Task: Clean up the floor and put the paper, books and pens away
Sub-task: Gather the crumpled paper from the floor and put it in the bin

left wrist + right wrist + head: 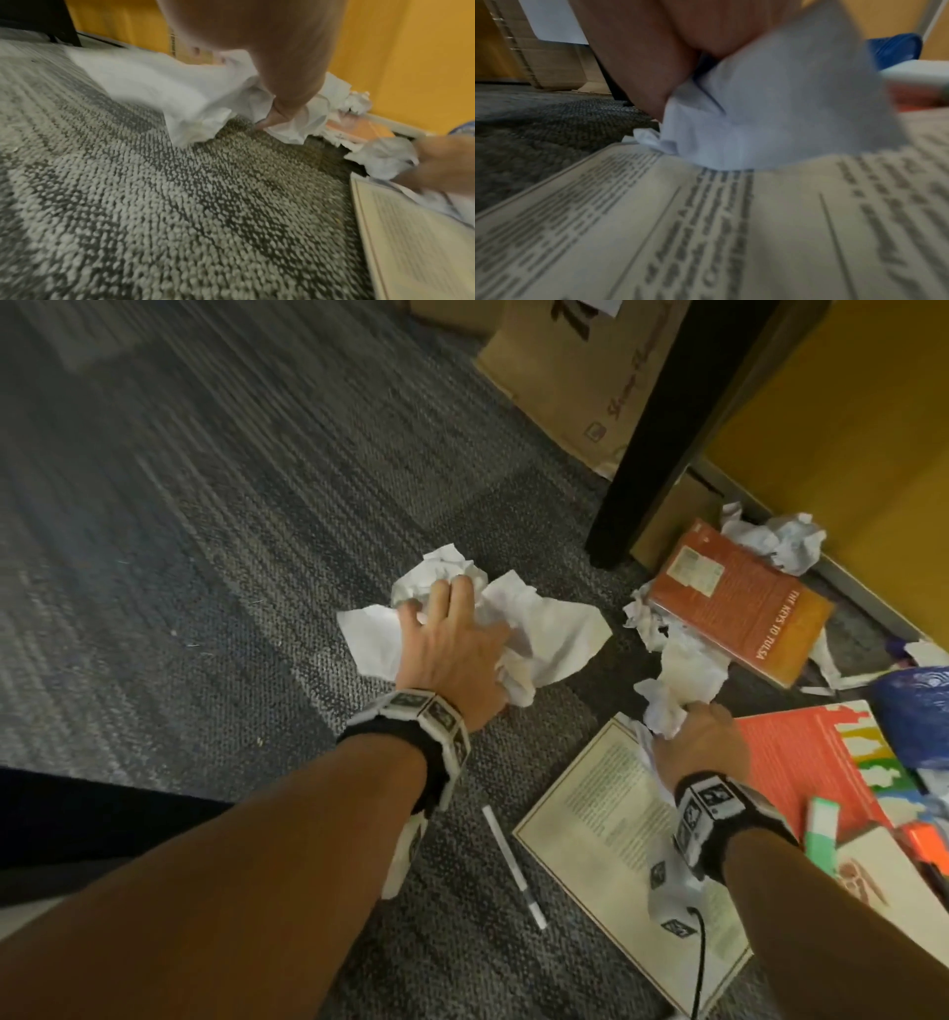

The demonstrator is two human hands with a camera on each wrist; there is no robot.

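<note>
My left hand lies over a large crumpled white paper on the grey carpet, its fingertips dug into the folds. In the left wrist view the thumb presses through this paper to the carpet. My right hand grips a second crumpled paper wad above the corner of an open cream-paged book. The right wrist view shows that wad held just over the printed page. An orange book lies on more crumpled paper. A white pen lies between my forearms.
A black table leg and a cardboard box stand behind the papers, against a yellow wall. More crumpled paper lies by the baseboard. A red book, a blue bag and a green-and-white object sit at right.
</note>
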